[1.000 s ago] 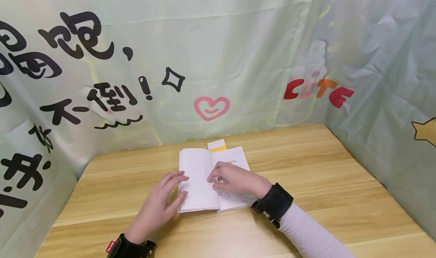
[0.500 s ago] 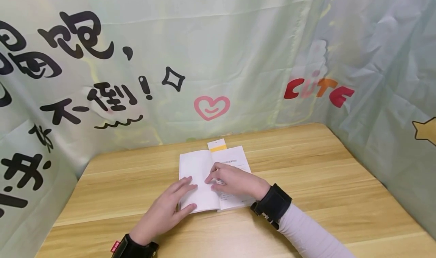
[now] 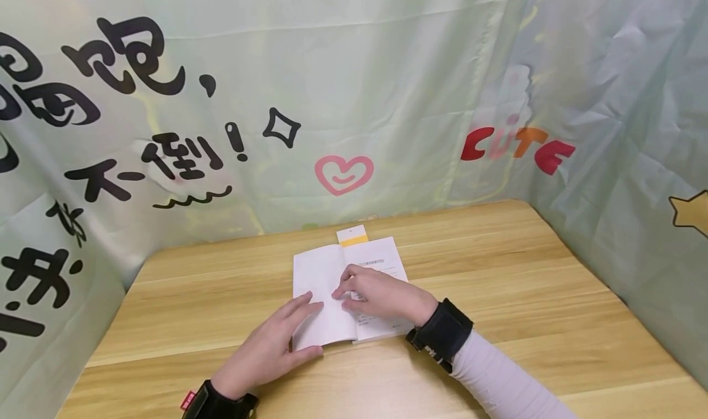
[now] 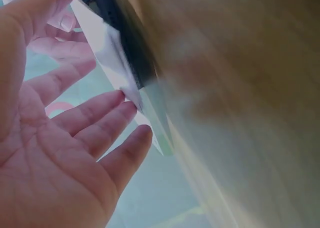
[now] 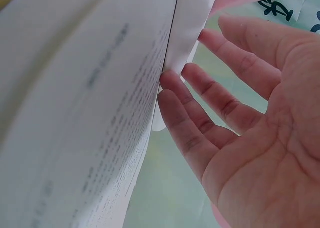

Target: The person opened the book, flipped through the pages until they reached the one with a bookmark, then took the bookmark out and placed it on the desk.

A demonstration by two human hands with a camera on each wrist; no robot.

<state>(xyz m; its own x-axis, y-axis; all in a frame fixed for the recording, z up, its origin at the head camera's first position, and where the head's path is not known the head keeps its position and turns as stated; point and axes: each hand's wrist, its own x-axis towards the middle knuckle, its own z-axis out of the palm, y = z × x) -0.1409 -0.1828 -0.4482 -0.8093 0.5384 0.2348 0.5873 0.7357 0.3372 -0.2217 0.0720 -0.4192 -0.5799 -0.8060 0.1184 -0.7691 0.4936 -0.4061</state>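
An open book [image 3: 317, 270] lies on the wooden table, its left page blank and its right page printed. My left hand [image 3: 271, 345] reaches over the left page's lower outer part, fingers spread and thumb by the bottom edge. In the left wrist view, the fingertips of that hand [image 4: 85, 133] meet the book's pages [image 4: 92, 35]. My right hand [image 3: 381, 291] rests over the printed page, fingertips at the centre fold. In the right wrist view, its loosely bent fingers [image 5: 192, 138] touch along the fold beside the lines of text [image 5: 127, 103].
A white card with a yellow band [image 3: 353, 235] sticks out past the book's top edge. Behind the wooden table [image 3: 487, 253] hangs a pale green printed cloth [image 3: 398, 99], which also lines both sides. Black bands [image 3: 447, 328] circle both wrists.
My left hand has moved rightward and down, from the left page's outer edge onto the page, which lies lower at its outer side. My right hand has shifted slightly left at the fold.
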